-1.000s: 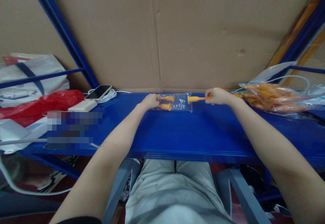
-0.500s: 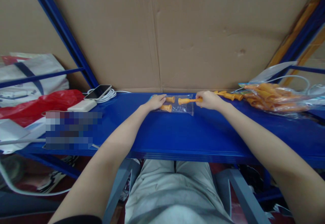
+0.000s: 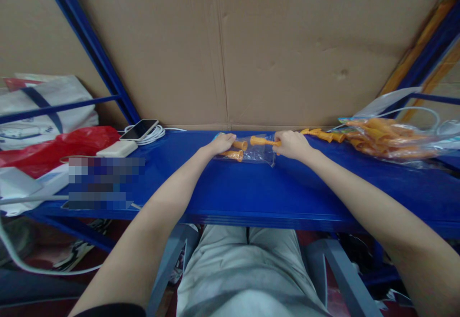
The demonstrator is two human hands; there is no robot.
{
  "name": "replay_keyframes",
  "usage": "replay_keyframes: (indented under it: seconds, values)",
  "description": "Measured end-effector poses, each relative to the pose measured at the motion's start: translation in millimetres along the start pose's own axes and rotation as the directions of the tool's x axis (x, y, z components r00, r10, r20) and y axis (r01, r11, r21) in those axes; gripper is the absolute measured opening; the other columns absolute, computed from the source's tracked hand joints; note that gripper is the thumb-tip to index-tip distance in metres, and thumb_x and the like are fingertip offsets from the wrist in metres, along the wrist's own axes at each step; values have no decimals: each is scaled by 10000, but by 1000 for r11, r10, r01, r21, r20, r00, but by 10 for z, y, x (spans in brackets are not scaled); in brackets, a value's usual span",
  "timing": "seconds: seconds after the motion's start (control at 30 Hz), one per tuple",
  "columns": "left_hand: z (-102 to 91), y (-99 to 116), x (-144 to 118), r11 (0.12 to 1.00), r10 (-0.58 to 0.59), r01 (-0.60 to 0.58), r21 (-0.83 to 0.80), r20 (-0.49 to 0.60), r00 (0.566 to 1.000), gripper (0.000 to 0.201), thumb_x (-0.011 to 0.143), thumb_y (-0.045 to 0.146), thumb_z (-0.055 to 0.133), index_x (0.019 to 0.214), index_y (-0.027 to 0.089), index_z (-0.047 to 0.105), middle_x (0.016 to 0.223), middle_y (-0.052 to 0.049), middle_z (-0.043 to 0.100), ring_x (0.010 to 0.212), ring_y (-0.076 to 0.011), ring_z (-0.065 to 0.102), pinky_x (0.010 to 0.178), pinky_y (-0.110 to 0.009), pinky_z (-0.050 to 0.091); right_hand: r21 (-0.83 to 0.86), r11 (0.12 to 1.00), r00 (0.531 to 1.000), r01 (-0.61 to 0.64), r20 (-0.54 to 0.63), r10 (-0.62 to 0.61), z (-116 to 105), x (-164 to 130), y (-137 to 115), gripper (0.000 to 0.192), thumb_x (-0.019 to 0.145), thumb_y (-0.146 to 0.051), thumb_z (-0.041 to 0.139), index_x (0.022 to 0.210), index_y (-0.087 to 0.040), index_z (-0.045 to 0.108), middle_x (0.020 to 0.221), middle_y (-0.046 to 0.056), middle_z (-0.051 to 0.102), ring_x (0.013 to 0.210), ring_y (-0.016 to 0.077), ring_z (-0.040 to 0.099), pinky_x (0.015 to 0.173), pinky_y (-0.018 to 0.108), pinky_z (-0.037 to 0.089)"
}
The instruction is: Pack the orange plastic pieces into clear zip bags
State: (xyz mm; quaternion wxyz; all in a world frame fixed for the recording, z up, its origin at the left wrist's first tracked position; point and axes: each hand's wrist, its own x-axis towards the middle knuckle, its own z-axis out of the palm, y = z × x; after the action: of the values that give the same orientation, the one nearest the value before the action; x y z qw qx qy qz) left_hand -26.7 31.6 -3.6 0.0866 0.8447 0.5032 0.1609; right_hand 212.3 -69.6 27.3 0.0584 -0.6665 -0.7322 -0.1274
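Right hand [image 3: 292, 145] gripped orange plastic flared-end stick [image 3: 261, 141], tip inside small clear plastic bag [image 3: 256, 152]; left hand [image 3: 223, 142] fingers pinched bag's far end.

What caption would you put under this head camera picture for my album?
Right hand slides an orange plastic piece into a small clear bag that the left hand steadies on a blue shelf.

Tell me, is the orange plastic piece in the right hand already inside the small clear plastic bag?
Partly in. The orange plastic piece has its flared tip over the small clear plastic bag; the right hand grips its other end outside.
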Motion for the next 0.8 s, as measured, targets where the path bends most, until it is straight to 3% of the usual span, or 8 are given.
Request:
replay_keyframes:
  seconds: [0.17, 0.27, 0.43, 0.67, 0.8]
  values:
    - [75, -8, -13, 992, -122, 120, -34, -36, 992, 554, 1003, 335, 243, 1466, 94, 429, 1556, -120, 401, 1468, -209, 327, 1193, -323, 245, -26, 1000, 1000, 15, 12, -14, 26, -2, -16, 291, 819, -263, 535, 1044, -176, 699, 1063, 125, 739, 983, 280, 688, 755, 309, 458]
    - [104, -5, -14, 984, -168, 166, -60, -39, 985, 567, 1003, 345, 257, 1484, 78, 391, 1559, -146, 381, 1476, -228, 306, 1200, -348, 235, -21, 1000, 1000, -1, 3, 1, 42, -1, -22, 294, 820, -266, 539, 1046, -177, 705, 1057, 126, 743, 981, 279, 689, 754, 310, 460]
    - [102, 69, -31, 973, -174, 175, -148, 17, 985, 593, 1006, 351, 240, 1498, 37, 349, 1589, -156, 316, 1483, -201, 289, 1197, -277, 208, -32, 999, 999, -33, 4, 33, 50, -5, -44, 315, 826, -294, 547, 1065, -175, 714, 1050, 136, 746, 989, 282, 693, 753, 308, 471]
    - [187, 180, -27, 956, -108, 107, -272, 14, 994, 539, 999, 353, 285, 1481, 138, 394, 1580, -111, 357, 1475, -196, 316, 1199, -324, 231, -58, 998, 1000, -4, -31, 2, 51, -35, -89, 306, 840, -259, 546, 1066, -158, 726, 1031, 158, 748, 994, 290, 693, 766, 316, 487]
    - [209, 203, -21, 916, -130, 125, -382, 14, 991, 529, 1008, 349, 268, 1472, 122, 381, 1581, -134, 364, 1464, -182, 339, 1181, -303, 266, -28, 1000, 999, 6, -36, -7, 84, -42, -128, 309, 888, -224, 484, 1082, -149, 712, 1077, 163, 736, 1016, 283, 687, 798, 318, 497]
